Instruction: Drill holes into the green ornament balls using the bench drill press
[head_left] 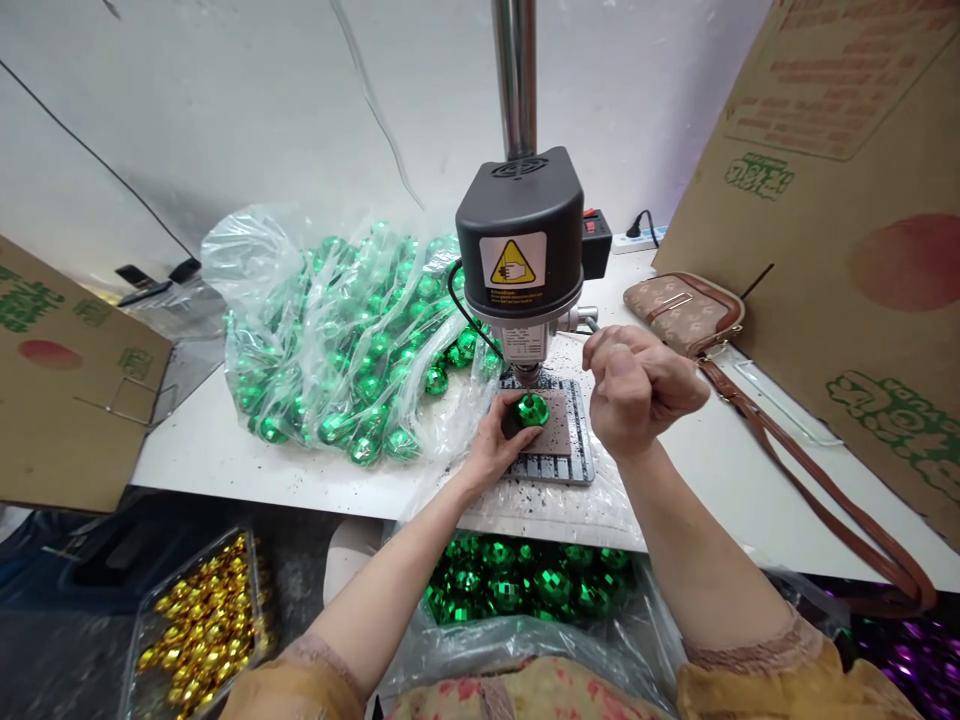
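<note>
Beneath the chuck of a small black drill press (521, 235), my left hand (499, 435) pinches a shiny green faceted ball (533, 409) between thumb and fingers. The ball rests on a brown board (553, 442) that lies on the slotted metal base (582, 425), with dark shavings scattered around. My right hand (637, 385) is closed in a fist beside the drill head, at the feed handle (589, 322). The part of the handle inside the fist is hidden.
A clear bag of green balls (360, 350) lies to the left on the white table (300, 478). More green balls (525, 580) sit in plastic at my lap. A patterned purse (682, 310) and cardboard box (847, 220) stand right; a tub of gold balls (206, 620) is lower left.
</note>
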